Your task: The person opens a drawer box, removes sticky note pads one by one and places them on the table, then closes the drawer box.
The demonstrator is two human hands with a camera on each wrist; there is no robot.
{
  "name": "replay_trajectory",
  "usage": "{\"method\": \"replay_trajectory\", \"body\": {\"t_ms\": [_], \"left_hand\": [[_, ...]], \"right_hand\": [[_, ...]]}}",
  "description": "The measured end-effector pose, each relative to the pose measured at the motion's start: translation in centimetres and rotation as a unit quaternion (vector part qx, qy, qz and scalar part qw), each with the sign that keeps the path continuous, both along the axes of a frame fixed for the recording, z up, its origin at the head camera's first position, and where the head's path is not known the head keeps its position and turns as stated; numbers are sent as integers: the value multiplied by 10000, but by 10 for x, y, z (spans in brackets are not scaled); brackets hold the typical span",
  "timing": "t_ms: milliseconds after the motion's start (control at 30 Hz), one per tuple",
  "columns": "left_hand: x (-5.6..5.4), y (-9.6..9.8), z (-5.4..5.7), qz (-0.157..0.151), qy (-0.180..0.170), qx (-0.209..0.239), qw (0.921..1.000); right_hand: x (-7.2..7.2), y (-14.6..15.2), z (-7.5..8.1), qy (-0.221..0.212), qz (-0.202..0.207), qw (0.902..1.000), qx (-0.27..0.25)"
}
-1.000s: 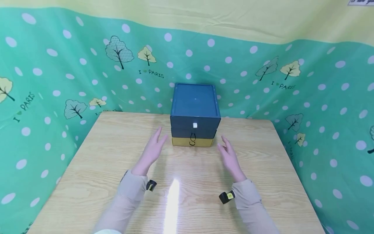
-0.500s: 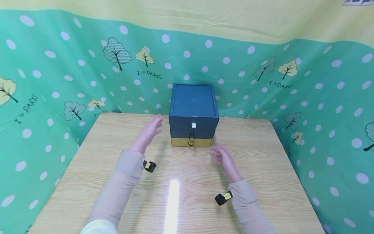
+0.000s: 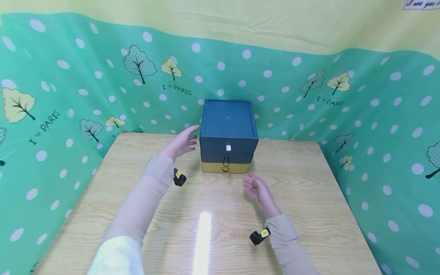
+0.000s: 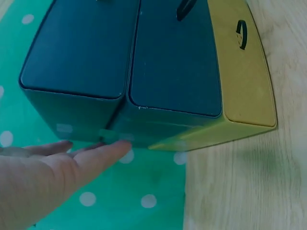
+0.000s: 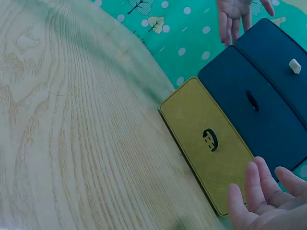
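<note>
A small drawer cabinet stands at the far side of the table, with a dark blue top [image 3: 228, 118] and two blue drawers over a yellow drawer [image 3: 211, 167]. The uppermost blue drawer has a white knob [image 3: 228, 148]; black loops serve as pulls on the lower two. Beside the cabinet's left side is my left hand [image 3: 181, 143], fingers extended toward it, and the left wrist view shows the fingertips close along the blue side wall. My right hand [image 3: 262, 194] hovers in front of the cabinet's right corner, fingers loosely bent, holding nothing.
Pale wood forms the table [image 3: 295, 168]. A green polka-dot curtain [image 3: 275, 91] printed with trees hangs behind and on both sides, right up to the table's back edge. Small black cameras sit on both wrists.
My left hand has moved forward and now reaches toward the cabinet's left side. The right hand has drifted slightly left and back, its fingers turning inward. The cabinet stays put.
</note>
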State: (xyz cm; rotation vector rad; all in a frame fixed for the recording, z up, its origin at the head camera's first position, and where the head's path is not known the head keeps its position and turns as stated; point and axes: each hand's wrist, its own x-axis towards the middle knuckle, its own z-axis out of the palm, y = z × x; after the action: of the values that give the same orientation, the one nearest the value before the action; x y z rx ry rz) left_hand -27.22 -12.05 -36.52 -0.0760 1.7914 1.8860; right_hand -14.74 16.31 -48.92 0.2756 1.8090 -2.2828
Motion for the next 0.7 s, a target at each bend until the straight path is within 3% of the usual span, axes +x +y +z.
{"method": "replay_trajectory", "body": {"t_ms": [167, 367, 700], "left_hand": [[-12, 6, 1, -85, -305, -29, 9995], [-19, 11, -4, -175, -534, -40, 9984], [-23, 9, -16, -334, -334, -45, 9989]], "right_hand": [[1, -2, -3, -26, 34, 10000, -43], [5, -4, -9, -47, 99, 9999, -7], [6, -6, -13, -145, 85, 9998, -107]]}}
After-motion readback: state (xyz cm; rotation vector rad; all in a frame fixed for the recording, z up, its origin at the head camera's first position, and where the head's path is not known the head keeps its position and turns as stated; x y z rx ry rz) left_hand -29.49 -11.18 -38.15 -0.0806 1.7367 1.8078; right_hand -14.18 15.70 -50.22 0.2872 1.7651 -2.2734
